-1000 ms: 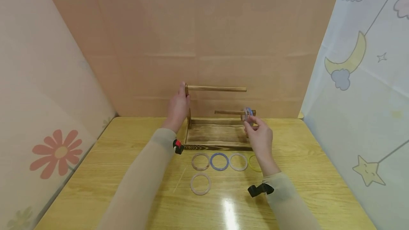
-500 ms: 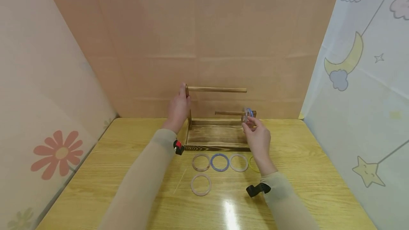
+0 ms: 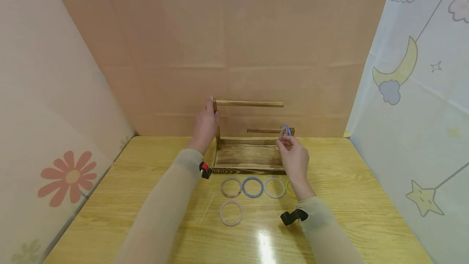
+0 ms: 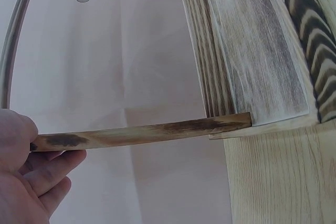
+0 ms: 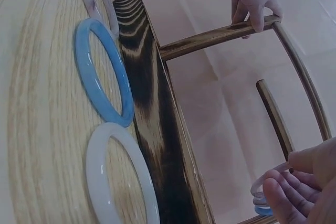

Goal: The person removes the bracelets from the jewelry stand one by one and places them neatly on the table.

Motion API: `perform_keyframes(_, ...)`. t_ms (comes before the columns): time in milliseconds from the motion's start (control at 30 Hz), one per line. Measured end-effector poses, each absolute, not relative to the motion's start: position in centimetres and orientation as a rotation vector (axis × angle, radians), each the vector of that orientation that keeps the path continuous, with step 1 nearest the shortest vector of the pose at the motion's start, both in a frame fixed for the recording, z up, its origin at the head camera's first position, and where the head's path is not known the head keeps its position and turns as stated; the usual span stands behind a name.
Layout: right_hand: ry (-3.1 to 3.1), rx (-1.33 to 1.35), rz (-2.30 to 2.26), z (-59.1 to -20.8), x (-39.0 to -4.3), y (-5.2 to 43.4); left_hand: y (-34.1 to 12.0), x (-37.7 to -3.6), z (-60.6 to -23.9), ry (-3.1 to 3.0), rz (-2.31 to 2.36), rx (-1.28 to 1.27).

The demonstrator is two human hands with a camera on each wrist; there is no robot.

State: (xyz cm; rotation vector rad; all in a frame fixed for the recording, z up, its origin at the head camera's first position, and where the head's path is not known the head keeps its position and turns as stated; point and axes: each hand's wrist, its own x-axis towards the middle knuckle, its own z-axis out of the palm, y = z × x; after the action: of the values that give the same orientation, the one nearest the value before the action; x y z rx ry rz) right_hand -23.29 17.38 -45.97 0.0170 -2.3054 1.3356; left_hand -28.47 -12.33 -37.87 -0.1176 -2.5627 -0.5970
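A dark wooden rack (image 3: 249,156) stands at the back of the table, with a tall left post (image 3: 217,123), a long upper rod (image 3: 249,103) and a shorter lower rod (image 3: 263,130). My left hand (image 3: 207,123) grips the top of the left post (image 4: 142,135), thumb and fingers curled round it. My right hand (image 3: 285,141) pinches a pale translucent ring (image 3: 282,134) at the right end of the lower rod. A blue ring (image 3: 288,129) hangs there just behind it. In the right wrist view my fingertips (image 5: 286,195) hold the pale ring (image 5: 262,184).
On the table in front of the rack lie a pinkish ring (image 3: 231,187), a blue ring (image 3: 252,187), a white ring (image 3: 274,187) and a yellow ring (image 3: 289,189) partly behind my wrist. Another pale ring (image 3: 231,212) lies nearer. Cloth walls close in on three sides.
My right hand has edged slightly left, still pinching the pale ring at the lower rod's right end. The left hand has stayed on the post.
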Motion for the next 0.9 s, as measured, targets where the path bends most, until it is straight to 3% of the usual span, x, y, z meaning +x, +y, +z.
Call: perform_keyframes(900, -2.31, -0.018, 1.311, -45.9, -23.9, 16.3, -12.2, -28.5, -37.9, -2.548, -0.594, -0.108)
